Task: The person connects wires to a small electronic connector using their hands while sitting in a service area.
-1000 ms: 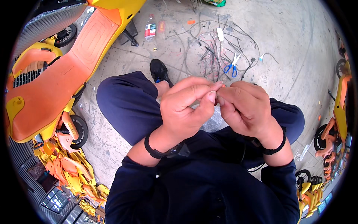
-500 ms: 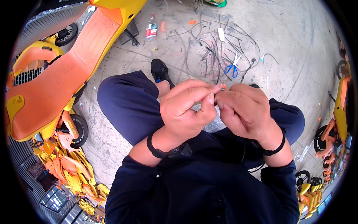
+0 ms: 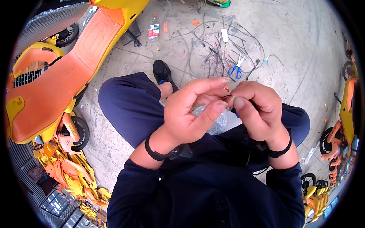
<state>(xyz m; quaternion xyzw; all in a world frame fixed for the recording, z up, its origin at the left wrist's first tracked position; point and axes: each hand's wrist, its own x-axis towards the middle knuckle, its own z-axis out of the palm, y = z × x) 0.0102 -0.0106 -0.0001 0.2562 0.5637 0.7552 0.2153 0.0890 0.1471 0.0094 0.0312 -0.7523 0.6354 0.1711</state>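
Observation:
Above my lap, my right hand [image 3: 260, 110] pinches a thin dark wire [image 3: 227, 95] between thumb and forefinger. The wire runs a short way toward my left hand [image 3: 190, 112], whose thumb and forefinger are spread apart. Its other fingers curl behind, partly hidden, near the wire. A small orange piece [image 3: 227, 89] shows between the two hands; I cannot make out what holds it. Beneath the hands, a clear plastic bag [image 3: 218, 123] lies between my legs.
On the concrete floor ahead lie tangled dark cables [image 3: 213, 49], blue-handled scissors [image 3: 235, 71], a white strip-like piece [image 3: 224, 35] and a plastic bottle [image 3: 153, 30]. An orange-and-yellow scooter body [image 3: 57, 83] stands close on the left, with piled yellow parts [image 3: 72, 171] behind it.
My left thumb and forefinger have come apart from their pinch and spread. My right hand has shifted slightly right and turned, and the thin wire now shows between the hands.

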